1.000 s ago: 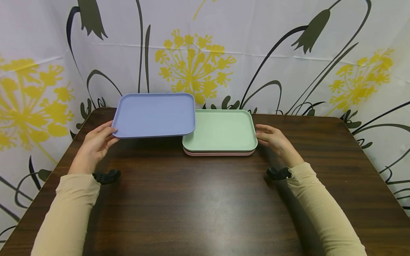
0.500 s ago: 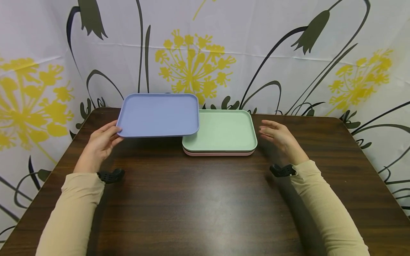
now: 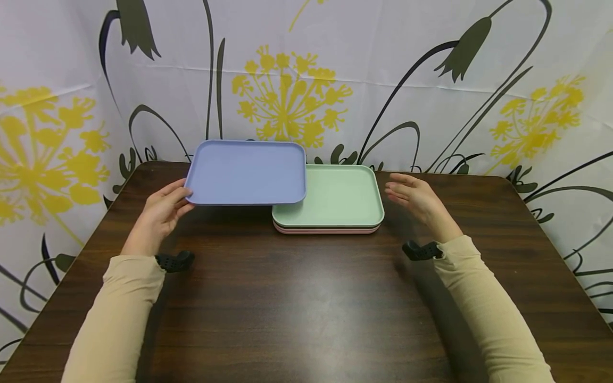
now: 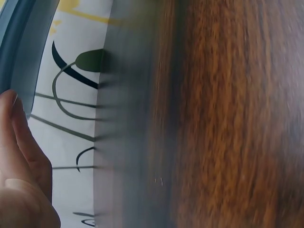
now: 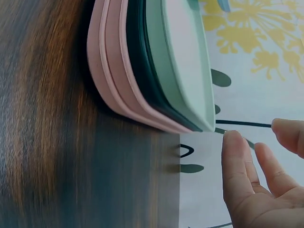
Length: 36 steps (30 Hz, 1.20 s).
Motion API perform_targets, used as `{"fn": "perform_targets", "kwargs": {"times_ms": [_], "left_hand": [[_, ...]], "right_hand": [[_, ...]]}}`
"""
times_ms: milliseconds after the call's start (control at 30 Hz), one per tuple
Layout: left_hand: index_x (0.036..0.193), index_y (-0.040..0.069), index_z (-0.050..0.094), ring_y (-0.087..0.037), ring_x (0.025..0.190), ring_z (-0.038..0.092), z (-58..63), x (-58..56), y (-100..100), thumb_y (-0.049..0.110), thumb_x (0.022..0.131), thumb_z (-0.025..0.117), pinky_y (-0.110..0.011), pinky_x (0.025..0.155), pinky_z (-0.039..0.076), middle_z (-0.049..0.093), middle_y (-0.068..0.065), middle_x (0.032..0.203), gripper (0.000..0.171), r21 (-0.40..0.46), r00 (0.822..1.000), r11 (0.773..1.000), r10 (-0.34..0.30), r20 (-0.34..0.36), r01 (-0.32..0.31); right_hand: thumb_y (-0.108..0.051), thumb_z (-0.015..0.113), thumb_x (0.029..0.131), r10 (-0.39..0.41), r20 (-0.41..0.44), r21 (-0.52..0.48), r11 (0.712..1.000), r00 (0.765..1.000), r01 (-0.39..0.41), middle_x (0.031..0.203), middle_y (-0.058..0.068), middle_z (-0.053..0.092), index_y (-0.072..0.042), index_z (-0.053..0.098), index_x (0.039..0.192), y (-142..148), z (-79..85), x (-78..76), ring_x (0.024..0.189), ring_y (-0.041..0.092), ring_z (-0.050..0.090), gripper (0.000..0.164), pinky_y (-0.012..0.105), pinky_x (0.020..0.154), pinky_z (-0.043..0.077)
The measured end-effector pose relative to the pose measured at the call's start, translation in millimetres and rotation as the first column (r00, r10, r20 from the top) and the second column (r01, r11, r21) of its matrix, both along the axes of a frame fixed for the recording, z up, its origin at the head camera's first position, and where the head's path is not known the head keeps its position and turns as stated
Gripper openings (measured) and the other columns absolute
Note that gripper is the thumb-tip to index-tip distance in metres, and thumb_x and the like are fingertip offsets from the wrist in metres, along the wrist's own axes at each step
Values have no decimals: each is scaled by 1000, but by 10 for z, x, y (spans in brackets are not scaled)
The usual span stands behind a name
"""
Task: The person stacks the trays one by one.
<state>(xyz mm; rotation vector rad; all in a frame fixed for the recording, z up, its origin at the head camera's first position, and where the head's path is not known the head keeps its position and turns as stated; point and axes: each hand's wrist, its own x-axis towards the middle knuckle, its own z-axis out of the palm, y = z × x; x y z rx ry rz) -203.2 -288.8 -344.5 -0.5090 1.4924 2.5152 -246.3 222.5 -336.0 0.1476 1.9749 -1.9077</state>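
My left hand (image 3: 160, 214) pinches the near left corner of a blue rectangular tray (image 3: 246, 173), which is held above the table. The tray's right end overlaps the left part of a green tray (image 3: 342, 197) in the head view. That green tray tops a stack; below it the right wrist view shows a dark green tray (image 5: 142, 52) and pink trays (image 5: 111, 52) at the bottom. Off the stack's right end, my right hand (image 3: 417, 201) hovers with loosely extended fingers and holds nothing. In the left wrist view the thumb and fingers (image 4: 21, 142) meet the blue tray's edge (image 4: 28, 52).
The stack stands on a dark wood table (image 3: 306, 298) toward its far edge. Behind that edge hangs a white cloth (image 3: 392, 48) printed with yellow and dark green flowers. Each wrist wears a black band, the left one (image 3: 174, 261) and the right one (image 3: 421, 251).
The blue tray has moved right with my left hand, covering more of the green tray. My right hand has come away from the stack's right end, its fingers now apart from it.
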Motion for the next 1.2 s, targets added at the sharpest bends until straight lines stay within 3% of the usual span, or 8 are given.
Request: {"fn": "perform_targets", "kwargs": {"times_ms": [233, 367, 500, 700, 1200], "left_hand": [[85, 18, 69, -9, 67, 66, -9, -32, 114, -7, 89, 57, -19, 58, 58, 69, 1, 76, 28, -12, 1000, 1000, -24, -8, 24], [86, 18, 67, -9, 67, 66, -17, -53, 173, -7, 90, 56, -19, 58, 58, 69, 2, 76, 28, -18, 999, 999, -37, -20, 36], [86, 18, 66, -8, 66, 66, -9, -63, 240, -8, 90, 55, -18, 57, 58, 69, 2, 75, 28, -27, 999, 999, -45, -22, 44], [87, 18, 65, -7, 66, 66, 4, -68, 350, -8, 90, 52, -17, 58, 58, 68, 3, 75, 30, -57, 997, 996, -70, -35, 67], [104, 14, 51, -4, 67, 64, -7, -98, 623, -5, 93, 50, -14, 57, 57, 65, 5, 77, 22, -128, 992, 984, -127, -12, 124]], "right_hand": [[-9, 47, 99, 4, 5, -3, 1000, 1000, -4, 132, 16, 45, 3, 22, 149, -76, 7, -11, 92, -1, 62, 57, 13, 91, 52], [-9, 44, 100, 15, 8, 24, 1000, 1000, -15, 147, 25, 32, 2, 21, 150, -114, 24, -9, 97, 1, 60, 56, 16, 97, 50], [-7, 44, 100, 23, 8, 18, 1000, 1000, -23, 142, 23, 38, 3, 22, 149, -158, 32, -13, 98, 2, 60, 55, 16, 97, 50], [-5, 46, 99, 27, 6, -17, 999, 1000, -27, 115, 5, 54, 6, 23, 148, -215, 20, -23, 91, 1, 63, 55, 13, 88, 52], [-6, 44, 100, 78, 3, 11, 997, 997, -78, 142, 23, 37, 6, 24, 147, -366, -8, 2, 96, 1, 59, 53, 14, 91, 52]]}}
